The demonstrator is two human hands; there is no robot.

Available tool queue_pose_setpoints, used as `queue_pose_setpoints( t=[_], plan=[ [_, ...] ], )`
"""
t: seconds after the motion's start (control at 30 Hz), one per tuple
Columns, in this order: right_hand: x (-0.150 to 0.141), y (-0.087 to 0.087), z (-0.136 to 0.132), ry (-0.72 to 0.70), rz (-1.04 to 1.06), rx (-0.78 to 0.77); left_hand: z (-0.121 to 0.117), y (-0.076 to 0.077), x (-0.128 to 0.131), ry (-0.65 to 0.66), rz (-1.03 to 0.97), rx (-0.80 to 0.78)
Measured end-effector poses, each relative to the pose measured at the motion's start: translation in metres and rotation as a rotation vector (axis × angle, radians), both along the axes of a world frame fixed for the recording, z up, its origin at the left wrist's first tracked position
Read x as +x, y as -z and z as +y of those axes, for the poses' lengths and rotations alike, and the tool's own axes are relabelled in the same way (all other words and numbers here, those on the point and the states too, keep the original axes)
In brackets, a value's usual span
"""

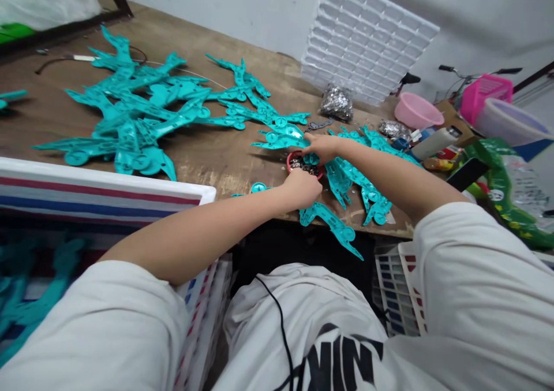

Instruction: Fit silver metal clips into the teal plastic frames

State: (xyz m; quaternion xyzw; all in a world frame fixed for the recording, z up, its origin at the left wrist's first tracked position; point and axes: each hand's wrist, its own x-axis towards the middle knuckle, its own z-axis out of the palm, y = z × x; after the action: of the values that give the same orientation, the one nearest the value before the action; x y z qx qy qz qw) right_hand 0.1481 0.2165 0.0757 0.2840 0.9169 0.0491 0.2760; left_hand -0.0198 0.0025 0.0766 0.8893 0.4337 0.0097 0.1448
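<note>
My left hand (300, 187) is bunched at the near rim of a small red bowl (303, 164) filled with silver metal bits, and its fingers are hidden. My right hand (322, 147) reaches over the bowl, its fingertips pressed on a branched teal plastic piece (281, 139). A teal disc end (310, 159) sits just above the bowl, between my hands. More teal pieces (346, 177) lie under my right forearm, and a large heap of them (134, 119) spreads across the wooden table (216, 168) to the left.
Stacked white plastic trays (363, 41) lean against the wall behind the table. A bag of silver bits (336, 102) lies near them. A pink basin (418, 111), a pink basket (487, 97) and a white bottle (435, 142) stand at the right. A striped box edge (95, 186) lies along the near left.
</note>
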Motion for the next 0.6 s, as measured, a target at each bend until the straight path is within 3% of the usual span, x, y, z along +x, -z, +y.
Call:
queue_pose_setpoints(
  t=[0.13, 0.37, 0.47, 0.6],
  plan=[
    [-0.001, -0.015, -0.013, -0.046, -0.028, 0.054, 0.005, -0.004, -0.003, -0.037, 0.023, 0.041],
    [0.006, -0.048, -0.017, 0.004, 0.159, 0.068, 0.033, 0.019, -0.016, -0.229, -0.114, -0.080],
    [0.022, -0.079, -0.011, 0.076, 0.368, 0.074, 0.051, 0.022, -0.023, -0.337, -0.361, -0.155],
    [0.043, -0.119, -0.015, 0.138, 0.801, 0.088, 0.065, 0.018, -0.026, -0.369, -0.947, -0.241]
  ],
)
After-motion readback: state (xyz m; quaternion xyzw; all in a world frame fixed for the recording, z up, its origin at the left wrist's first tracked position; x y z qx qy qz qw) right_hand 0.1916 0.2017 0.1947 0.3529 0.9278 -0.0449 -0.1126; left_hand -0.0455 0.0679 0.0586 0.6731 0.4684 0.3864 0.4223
